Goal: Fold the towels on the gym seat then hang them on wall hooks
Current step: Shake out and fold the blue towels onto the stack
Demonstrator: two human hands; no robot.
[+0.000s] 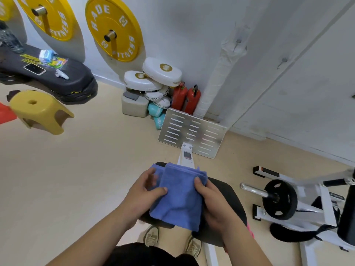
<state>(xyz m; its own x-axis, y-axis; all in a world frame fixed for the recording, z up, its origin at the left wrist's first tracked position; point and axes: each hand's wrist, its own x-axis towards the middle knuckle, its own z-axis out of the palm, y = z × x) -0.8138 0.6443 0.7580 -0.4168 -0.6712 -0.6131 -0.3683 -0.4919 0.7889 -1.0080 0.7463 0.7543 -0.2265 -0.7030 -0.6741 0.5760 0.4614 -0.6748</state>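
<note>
Folding step: blue towel (180,196) on the gym seat (226,191), lower centre of frame, both hands on it.
Left hand (146,191) pinches the left edge, thumb on top and fingers tucked under the flap; right hand (213,200) grips the right edge. Square the stacked corners at the far end, flatten the near bulge, then crease before lifting. Wall hooks (238,42) sit upper right; keep the fold narrow enough to hang.

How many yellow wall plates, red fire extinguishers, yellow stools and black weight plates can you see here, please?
Yellow wall plates: 3 (one cut by the left edge)
Red fire extinguishers: 2
Yellow stool: 1
Black weight plate: 1
Total: 7
</note>
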